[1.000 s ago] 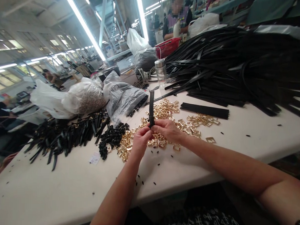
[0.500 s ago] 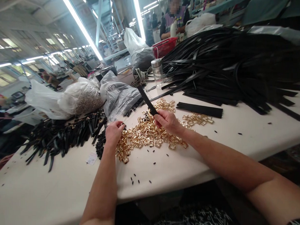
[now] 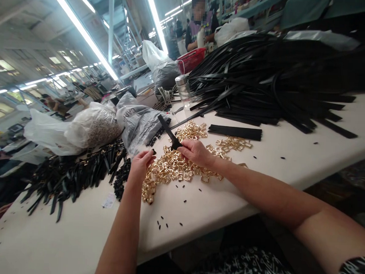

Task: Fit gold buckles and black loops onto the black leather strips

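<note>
1. A black strap (image 3: pixel 166 127) is gripped by the right hand (image 3: pixel 195 152) above gold buckles (image 3: pixel 169 168);
2. a small black piece (image 3: pixel 153 152) is pinched by the left hand (image 3: pixel 140 163);
3. the buckles are heaped inside the bench's near edge (image 3: pixel 197 228).

Right hand (image 3: pixel 196 152) holding black strap (image 3: pixel 167 127), gold buckles (image 3: pixel 171 167) near

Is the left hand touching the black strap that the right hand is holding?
Apart. The head view shows a plain gap between the left hand and the black strap, with gold buckles visible through it.
</note>
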### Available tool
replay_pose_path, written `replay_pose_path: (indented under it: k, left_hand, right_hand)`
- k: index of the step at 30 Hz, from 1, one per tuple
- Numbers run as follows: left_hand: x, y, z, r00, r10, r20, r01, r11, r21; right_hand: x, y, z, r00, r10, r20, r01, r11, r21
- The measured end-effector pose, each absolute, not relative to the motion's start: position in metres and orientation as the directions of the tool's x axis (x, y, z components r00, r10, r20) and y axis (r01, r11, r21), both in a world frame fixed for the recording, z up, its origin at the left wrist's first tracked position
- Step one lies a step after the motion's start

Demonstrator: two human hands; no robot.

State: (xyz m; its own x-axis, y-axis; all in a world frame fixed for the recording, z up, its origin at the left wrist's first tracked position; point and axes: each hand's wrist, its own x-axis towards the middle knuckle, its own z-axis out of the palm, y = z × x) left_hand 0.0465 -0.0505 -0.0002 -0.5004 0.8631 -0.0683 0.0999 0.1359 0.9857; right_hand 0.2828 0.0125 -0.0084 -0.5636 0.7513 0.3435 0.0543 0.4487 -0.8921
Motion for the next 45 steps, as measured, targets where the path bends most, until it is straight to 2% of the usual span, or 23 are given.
replay_pose_path:
  k: [2, 4, 12, 15, 19, 22, 26, 30, 36, 42, 45]
  left_hand:
    - [0.073, -0.056, -0.004, -0.449, 0.887, -0.104, -0.157, 0.037, 0.987]
    - [0.096, -0.060, -0.007, -0.417, 0.903, -0.103, -0.274, -0.017, 0.961]
    - [0.119, -0.056, -0.012, -0.414, 0.899, -0.144, -0.392, -0.033, 0.919]
    - [0.119, -0.056, -0.013, -0.423, 0.893, -0.155, -0.396, -0.028, 0.918]
    - [0.120, -0.058, -0.013, -0.416, 0.902, -0.116, -0.350, -0.041, 0.936]
    - [0.121, -0.059, -0.012, -0.419, 0.908, -0.024, -0.276, -0.102, 0.956]
    - [0.120, -0.063, -0.010, -0.413, 0.905, 0.105, -0.089, -0.154, 0.984]
    - [0.116, -0.065, -0.012, -0.360, 0.924, 0.127, 0.062, -0.112, 0.992]
    - [0.114, -0.063, -0.023, -0.378, 0.862, 0.338, 0.290, -0.236, 0.927]
    - [0.115, -0.061, -0.028, -0.298, 0.931, 0.210, 0.224, -0.146, 0.964]
    - [0.112, -0.061, -0.030, -0.258, 0.946, 0.197, 0.234, -0.137, 0.963]
  right_hand:
    - [0.282, 0.011, -0.008, -0.578, 0.742, 0.340, 0.109, 0.483, -0.869]
    - [0.281, 0.009, -0.007, -0.577, 0.743, 0.338, 0.163, 0.510, -0.844]
    - [0.279, 0.007, -0.008, -0.580, 0.761, 0.292, 0.172, 0.465, -0.869]
    - [0.278, 0.006, -0.008, -0.594, 0.742, 0.309, 0.205, 0.512, -0.834]
    - [0.277, 0.006, -0.007, -0.631, 0.717, 0.295, 0.250, 0.549, -0.798]
    - [0.278, 0.006, -0.005, -0.669, 0.696, 0.261, 0.263, 0.550, -0.793]
    - [0.282, 0.009, -0.003, -0.741, 0.637, 0.213, 0.261, 0.566, -0.782]
    - [0.285, 0.014, -0.003, -0.798, 0.575, 0.182, 0.280, 0.621, -0.732]
    - [0.282, 0.016, -0.004, -0.777, 0.597, 0.199, 0.324, 0.651, -0.687]
    - [0.281, 0.016, -0.010, -0.812, 0.561, 0.157, 0.273, 0.605, -0.748]
    - [0.280, 0.014, -0.011, -0.828, 0.547, 0.128, 0.251, 0.564, -0.787]
